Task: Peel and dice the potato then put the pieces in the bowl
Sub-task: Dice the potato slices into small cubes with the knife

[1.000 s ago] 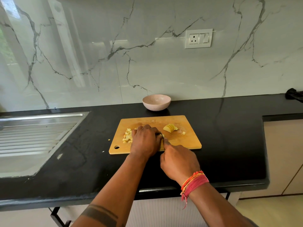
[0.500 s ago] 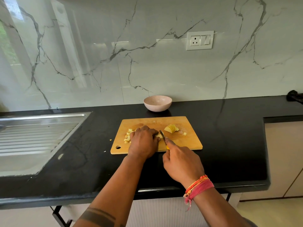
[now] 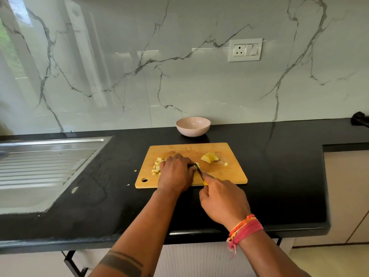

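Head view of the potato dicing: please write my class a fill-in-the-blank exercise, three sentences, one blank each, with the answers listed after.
1. The right hand holds a ____ with a yellow handle.
2. The pink bowl stands on the black counter behind the wooden ____.
3. The diced potato pieces lie on the board to the ____ of the left hand.

Missing words: knife; cutting board; left

Not much moved from my end. The right hand (image 3: pixel 223 200) has pulled the small yellow-handled knife (image 3: pixel 200 172) a touch back toward 5 o'clock since half a second ago, blade again right against the left hand (image 3: pixel 175 172) and the pale yellow potato piece (image 3: pixel 197 164) under its fingers.
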